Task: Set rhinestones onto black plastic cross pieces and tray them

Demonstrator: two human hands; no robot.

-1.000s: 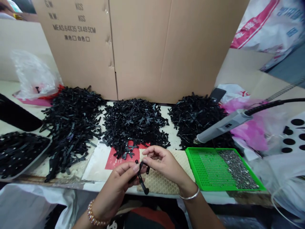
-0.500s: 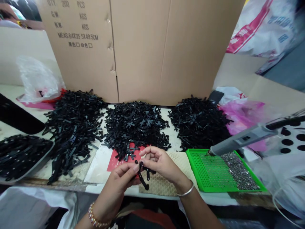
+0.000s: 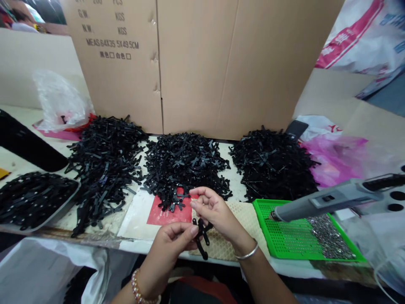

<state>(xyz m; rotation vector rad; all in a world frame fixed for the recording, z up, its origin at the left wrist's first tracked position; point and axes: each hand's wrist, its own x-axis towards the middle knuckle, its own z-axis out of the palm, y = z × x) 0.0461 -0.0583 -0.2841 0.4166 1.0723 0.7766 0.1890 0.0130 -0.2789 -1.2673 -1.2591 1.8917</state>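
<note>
Black flat strips (image 3: 202, 233), joined or laid crosswise, are between the two hands of the person, above the near edge of the table (image 3: 225, 153). The left hand (image 3: 174, 241) pinches them with the thumb and the first finger. The right hand (image 3: 218, 216) is bent close over their upper part, with its fingertips curled; whether it also grips them, I cannot tell. One strip points downward, toward the person.

Under the right hand lies a beige pad (image 3: 247, 221) with a honeycomb pattern, and beside it a red sheet (image 3: 156, 214). Behind the hands are three heaps of black parts: a left heap (image 3: 106, 166), a middle heap (image 3: 186, 158) and a right heap (image 3: 274, 162). Farther left, a tub (image 3: 75, 196) is full of similar parts.

On the right side stands a green tray (image 3: 268, 245), with small shiny metal pieces (image 3: 332, 238) gathered in its right part. A grey tool (image 3: 322, 199) with a cord is over this tray, its tip toward the left side. Large brown cardboard (image 3: 196, 63) stands upright behind the heaps.
</note>
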